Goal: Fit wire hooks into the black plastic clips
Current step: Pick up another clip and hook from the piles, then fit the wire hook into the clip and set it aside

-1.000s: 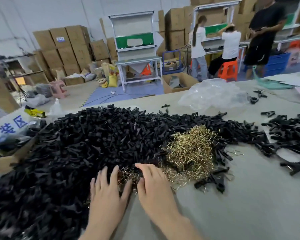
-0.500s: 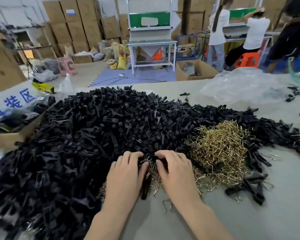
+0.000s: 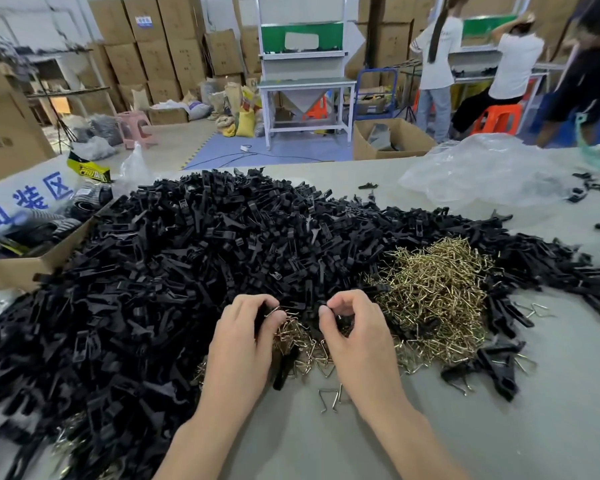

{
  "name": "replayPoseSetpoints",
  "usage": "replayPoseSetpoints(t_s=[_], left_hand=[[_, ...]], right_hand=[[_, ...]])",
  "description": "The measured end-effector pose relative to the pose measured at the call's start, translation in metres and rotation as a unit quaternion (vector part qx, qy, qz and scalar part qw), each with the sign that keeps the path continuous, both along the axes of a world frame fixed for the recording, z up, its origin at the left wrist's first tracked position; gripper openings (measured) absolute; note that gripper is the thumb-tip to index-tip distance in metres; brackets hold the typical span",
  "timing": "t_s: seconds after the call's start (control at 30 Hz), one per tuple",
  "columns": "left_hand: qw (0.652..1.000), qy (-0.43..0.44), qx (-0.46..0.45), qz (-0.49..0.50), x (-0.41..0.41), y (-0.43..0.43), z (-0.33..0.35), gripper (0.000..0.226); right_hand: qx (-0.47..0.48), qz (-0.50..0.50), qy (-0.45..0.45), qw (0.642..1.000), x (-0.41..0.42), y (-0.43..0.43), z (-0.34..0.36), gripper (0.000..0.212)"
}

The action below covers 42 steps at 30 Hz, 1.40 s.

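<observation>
Small black plastic clips (image 3: 187, 271) lie jumbled in one broad heap. Thin brass-coloured wire hooks (image 3: 440, 292) (bent, tangled) form a smaller mound at its near right edge, some lying loose.

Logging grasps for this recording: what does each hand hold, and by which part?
Left hand pinches a wire hook by its looped end. Right hand pinches a small dark piece; by which part cannot be told.

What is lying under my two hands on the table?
Loose wire hooks and a black clip show between the left hand and right hand, on the grey table. Whatever lies directly beneath the palms is covered.
</observation>
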<state>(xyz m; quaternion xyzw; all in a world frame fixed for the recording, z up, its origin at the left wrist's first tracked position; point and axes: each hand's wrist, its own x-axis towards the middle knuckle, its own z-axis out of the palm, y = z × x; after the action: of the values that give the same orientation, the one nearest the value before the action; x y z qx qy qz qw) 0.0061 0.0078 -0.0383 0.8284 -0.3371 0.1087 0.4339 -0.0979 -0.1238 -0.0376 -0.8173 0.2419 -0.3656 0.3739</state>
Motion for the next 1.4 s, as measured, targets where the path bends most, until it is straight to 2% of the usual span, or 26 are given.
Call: replayPoseSetpoints(t_s=[0.23,0.43,0.5,0.63,0.8,0.93,1.03,1.17,1.23,1.33,1.4], left_hand=[[0.999,0.044,-0.028,-0.003,-0.003,0.0,-0.002,0.019],[0.995,0.074,-0.064,0.037,-0.004,0.0,-0.001,0.041],[0.994,0.082,-0.067,0.034,-0.003,-0.001,-0.002,0.04],[0.99,0.105,-0.094,0.006,-0.002,-0.001,-0.004,0.023],[0.995,0.061,-0.074,0.024,-0.003,-0.001,-0.002,0.026],[0.996,0.008,-0.088,0.018,-0.005,0.001,0.008,0.03],[0.995,-0.002,-0.099,0.006,-0.011,0.0,0.014,0.043],[0.992,0.071,-0.1,-0.034,-0.02,-0.008,0.014,0.052],[0.992,0.068,-0.097,-0.039,-0.023,-0.009,0.015,0.052],[0.981,0.129,-0.139,-0.036,-0.024,-0.009,0.015,0.034],[0.969,0.176,-0.169,-0.044,-0.024,-0.009,0.016,0.022]], right_hand=[[0.049,0.025,-0.047,0.997,-0.002,-0.001,0.006,0.026],[0.135,0.053,-0.084,0.986,-0.001,-0.003,0.007,0.019],[0.155,0.075,-0.085,0.981,0.0,-0.003,0.007,0.018],[0.184,0.105,-0.091,0.973,0.003,-0.002,0.008,0.031],[0.253,0.129,-0.122,0.951,0.005,-0.002,0.01,0.047],[0.282,0.144,-0.123,0.941,0.006,-0.005,0.013,0.039],[0.296,0.15,-0.132,0.934,0.006,-0.007,0.015,0.034],[0.364,0.171,-0.177,0.898,0.005,-0.009,0.018,0.032],[0.4,0.191,-0.193,0.875,0.006,-0.009,0.019,0.034],[0.424,0.213,-0.189,0.86,0.007,-0.008,0.016,0.033],[0.435,0.228,-0.176,0.853,0.007,-0.008,0.014,0.041]])
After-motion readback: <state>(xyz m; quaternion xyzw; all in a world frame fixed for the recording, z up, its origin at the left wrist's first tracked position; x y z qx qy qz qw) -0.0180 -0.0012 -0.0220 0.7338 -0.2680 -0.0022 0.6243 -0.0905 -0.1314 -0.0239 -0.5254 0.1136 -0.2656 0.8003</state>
